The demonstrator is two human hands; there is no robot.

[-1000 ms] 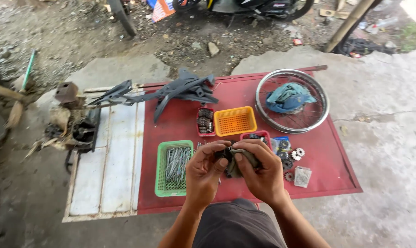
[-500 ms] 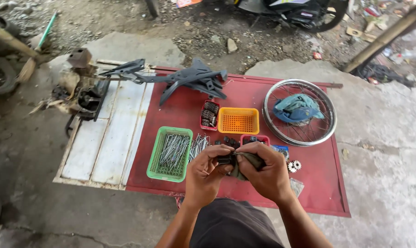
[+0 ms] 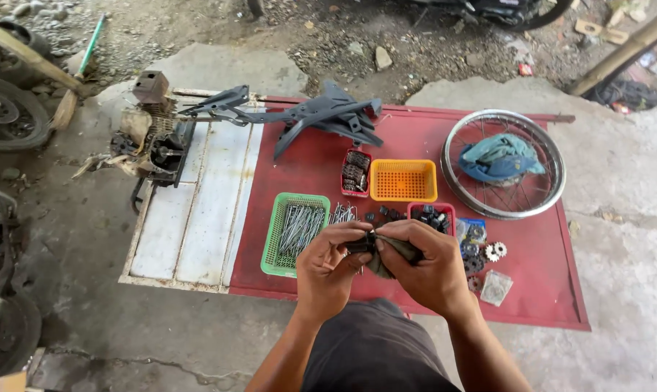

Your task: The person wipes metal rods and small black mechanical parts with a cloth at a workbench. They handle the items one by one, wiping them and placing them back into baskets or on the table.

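Overall: a red panel [image 3: 415, 145] and a white panel [image 3: 198, 210] are laid flat on rough concrete ground, and parts are spread across them.
Far left: a dark tyre [image 3: 5, 120] is seen at the frame edge, well apart from the panels.
Engine block: a dirty engine [image 3: 151, 141] is set on the upper left corner of the white panel, partly over its edge.
Frame pieces: dark grey plastic parts [image 3: 321, 116] are laid across the top of both panels.
Green basket: a green basket [image 3: 274, 243] filled with thin metal spokes is placed on the red panel, just beside the left hand.
Left hand: the left hand [image 3: 328, 268] is closed around a small dark part [image 3: 361, 243], which is pinched between its fingertips above the near edge of the red panel.
Cloth: a dark rag [image 3: 386, 258] is pressed against the small dark part and is bunched between the two hands.
Right hand: the right hand [image 3: 426, 268] is clenched on the rag, with the thumb laid over it and touching the left hand's fingers.
Small red trays: one red tray [image 3: 356, 173] holding a chain is set beside an orange basket [image 3: 403, 180]; another red tray [image 3: 432, 214] is partly hidden behind the right hand.
Loose bits: sprockets [image 3: 488, 252] and a small clear bag [image 3: 495, 288] are scattered just right of the right hand.
Right side: a spoked wheel rim [image 3: 503, 207] is laid on the red panel, with a blue cloth [image 3: 499, 156] resting inside it.
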